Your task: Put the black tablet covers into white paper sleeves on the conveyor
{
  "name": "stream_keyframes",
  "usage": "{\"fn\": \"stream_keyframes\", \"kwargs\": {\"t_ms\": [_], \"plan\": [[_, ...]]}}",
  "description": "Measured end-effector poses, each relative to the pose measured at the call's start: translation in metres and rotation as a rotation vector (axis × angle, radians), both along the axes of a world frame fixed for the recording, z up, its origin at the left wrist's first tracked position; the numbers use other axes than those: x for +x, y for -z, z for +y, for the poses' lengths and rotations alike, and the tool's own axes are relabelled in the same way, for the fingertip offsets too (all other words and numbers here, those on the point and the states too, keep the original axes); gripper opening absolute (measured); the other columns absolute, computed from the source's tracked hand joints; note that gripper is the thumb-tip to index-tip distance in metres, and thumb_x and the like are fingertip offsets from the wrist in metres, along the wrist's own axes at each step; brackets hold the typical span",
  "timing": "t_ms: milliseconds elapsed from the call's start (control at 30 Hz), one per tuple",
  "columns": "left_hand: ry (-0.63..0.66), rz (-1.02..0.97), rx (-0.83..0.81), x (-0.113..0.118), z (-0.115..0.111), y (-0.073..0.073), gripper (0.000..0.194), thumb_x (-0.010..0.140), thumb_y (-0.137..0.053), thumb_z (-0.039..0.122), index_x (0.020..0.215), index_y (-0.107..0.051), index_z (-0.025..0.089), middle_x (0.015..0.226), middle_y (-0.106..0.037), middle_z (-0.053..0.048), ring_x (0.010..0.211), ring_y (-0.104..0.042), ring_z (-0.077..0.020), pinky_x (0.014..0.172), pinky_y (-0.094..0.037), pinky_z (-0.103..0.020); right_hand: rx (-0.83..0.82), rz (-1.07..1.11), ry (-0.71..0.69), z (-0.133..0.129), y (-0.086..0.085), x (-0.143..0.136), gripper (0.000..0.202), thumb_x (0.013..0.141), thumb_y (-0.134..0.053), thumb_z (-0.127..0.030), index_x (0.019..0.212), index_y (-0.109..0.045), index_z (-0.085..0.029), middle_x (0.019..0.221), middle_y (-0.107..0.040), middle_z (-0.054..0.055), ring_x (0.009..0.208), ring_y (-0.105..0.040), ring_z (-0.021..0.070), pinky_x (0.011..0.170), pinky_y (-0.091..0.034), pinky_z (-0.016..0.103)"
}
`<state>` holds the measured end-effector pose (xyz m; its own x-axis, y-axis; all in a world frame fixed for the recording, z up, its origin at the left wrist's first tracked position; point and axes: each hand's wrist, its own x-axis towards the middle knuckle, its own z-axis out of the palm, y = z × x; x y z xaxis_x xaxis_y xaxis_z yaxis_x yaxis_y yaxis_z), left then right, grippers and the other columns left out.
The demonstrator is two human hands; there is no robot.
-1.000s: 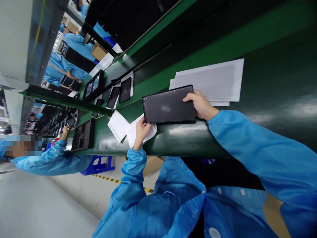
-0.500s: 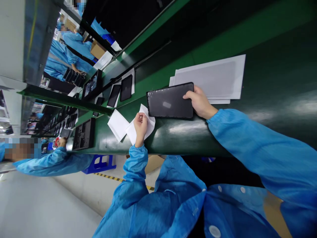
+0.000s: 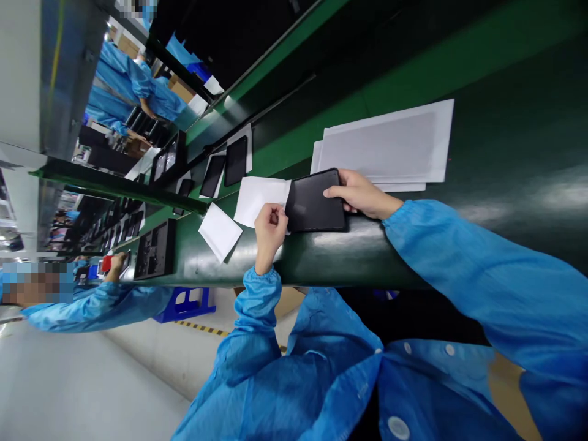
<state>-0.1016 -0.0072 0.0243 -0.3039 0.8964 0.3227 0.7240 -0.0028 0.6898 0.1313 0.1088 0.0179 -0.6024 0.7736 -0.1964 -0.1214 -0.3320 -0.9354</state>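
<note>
My right hand (image 3: 356, 194) grips a black tablet (image 3: 315, 202) by its right end, thumb on top and fingers beneath. The tablet's left end meets the edge of a white sleeve (image 3: 260, 195) and is partly out of sight there. At that same edge, my left hand (image 3: 271, 226) has its fingers pinched together on the sleeve. A second white sleeve (image 3: 220, 233) lies flat on the green bench just left of my left hand. Behind the tablet, a stack of larger white sleeves (image 3: 386, 144) rests on the bench.
Two dark tablets (image 3: 236, 160) lie on white sleeves beyond my left hand. A black tray (image 3: 156, 248) sits farther left, under a green bar (image 3: 124, 191). A co-worker's sleeved arm (image 3: 101, 303) reaches in at left. A blue stool (image 3: 186, 304) stands below the bench edge (image 3: 321, 269).
The tablet has moved left and slightly nearer me, its left end now partly covered at the sleeve. The sleeve has swung up and flattened out. My left hand has shifted slightly right.
</note>
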Motion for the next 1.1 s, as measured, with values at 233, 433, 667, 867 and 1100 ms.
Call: {"fn": "stream_keyframes", "kwargs": {"t_ms": [233, 433, 667, 867, 1100], "plan": [[0.118, 0.005, 0.005, 0.022, 0.001, -0.014, 0.017, 0.098, -0.066, 0.03, 0.084, -0.061, 0.021, 0.069, -0.048, 0.004, 0.06, -0.041, -0.011, 0.06, -0.038, -0.025, 0.014, 0.177, -0.217, -0.004, 0.006, -0.001, 0.048, 0.078, -0.099, -0.026, 0.11, -0.065, -0.017, 0.079, -0.069, -0.003, 0.047, -0.06, 0.0086, 0.04, -0.051, 0.02], [0.147, -0.054, -0.013, 0.031, 0.0, -0.02, 0.024, 0.098, -0.071, 0.038, 0.083, -0.062, 0.021, 0.07, -0.05, 0.004, 0.06, -0.04, -0.0104, 0.058, -0.034, -0.026, -0.025, 0.24, -0.449, -0.004, 0.011, 0.0, 0.053, 0.074, -0.101, -0.023, 0.113, -0.066, -0.017, 0.09, -0.077, 0.001, 0.068, -0.079, 0.0161, 0.061, -0.068, 0.023], [0.238, 0.014, -0.038, 0.046, -0.011, -0.035, 0.015, 0.099, -0.068, 0.027, 0.087, -0.063, 0.022, 0.072, -0.052, 0.004, 0.061, -0.044, -0.0112, 0.062, -0.039, -0.026, 0.03, 0.232, -0.602, -0.002, 0.012, 0.003, 0.054, 0.076, -0.102, -0.039, 0.106, -0.064, -0.016, 0.071, -0.072, -0.003, 0.051, -0.069, 0.0113, 0.049, -0.057, 0.019], [0.235, 0.018, -0.114, 0.041, -0.012, -0.025, 0.01, 0.095, -0.065, 0.018, 0.087, -0.062, 0.022, 0.075, -0.055, 0.002, 0.07, -0.055, -0.0139, 0.071, -0.044, -0.027, 0.001, 0.089, -0.541, -0.007, 0.013, -0.004, 0.036, 0.089, -0.094, -0.035, 0.095, -0.064, -0.015, 0.071, -0.075, 0.004, 0.056, -0.074, 0.0166, 0.051, -0.061, 0.023], [0.006, 0.028, -0.018, 0.016, -0.008, -0.021, 0.01, 0.096, -0.066, 0.02, 0.09, -0.059, 0.022, 0.079, -0.054, 0.001, 0.072, -0.053, -0.0146, 0.071, -0.043, -0.028, 0.002, 0.123, -0.398, -0.003, 0.012, -0.005, 0.019, 0.096, -0.079, -0.02, 0.094, -0.06, -0.019, 0.06, -0.069, 0.0, 0.043, -0.062, 0.0123, 0.037, -0.045, 0.018]]}}
